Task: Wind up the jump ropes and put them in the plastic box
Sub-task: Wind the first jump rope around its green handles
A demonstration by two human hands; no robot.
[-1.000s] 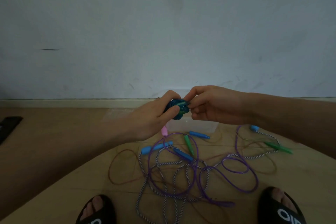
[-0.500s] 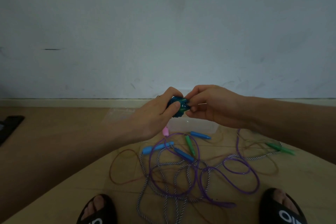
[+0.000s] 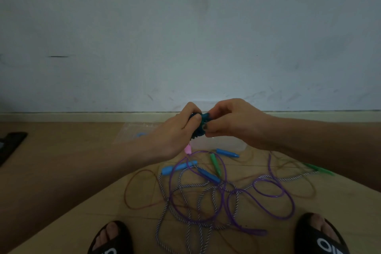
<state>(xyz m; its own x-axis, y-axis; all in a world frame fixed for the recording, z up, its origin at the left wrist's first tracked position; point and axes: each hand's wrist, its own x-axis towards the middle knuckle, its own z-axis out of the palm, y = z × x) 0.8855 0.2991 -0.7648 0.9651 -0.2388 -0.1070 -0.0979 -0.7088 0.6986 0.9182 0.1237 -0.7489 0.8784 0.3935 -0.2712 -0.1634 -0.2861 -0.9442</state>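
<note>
Step in hand: finishing the winding of one blue jump rope (image 3: 199, 126) into a tight bundle, held up in front of the wall above the plastic box (image 3: 221, 144).
Left hand (image 3: 175, 134): fingers curled round the bundle, thumb pressed across its front.
Right hand (image 3: 231, 121): fingertips pinching the bundle's right side, probably tucking the loose end in.
Doing it well: keep the left thumb clamped on the coils while the right hand works the end under a turn; slacken either grip too early and the coils would likely spring open.
Next target: the clear box sits on the floor just beneath the hands, so the bundle only needs lowering straight in.
Left to do: purple rope (image 3: 237, 194), striped rope (image 3: 185, 200) and thin brownish rope (image 3: 132, 196) lie tangled on the floor, with blue handles (image 3: 208, 175) and green handles (image 3: 215, 163) among them.
</note>
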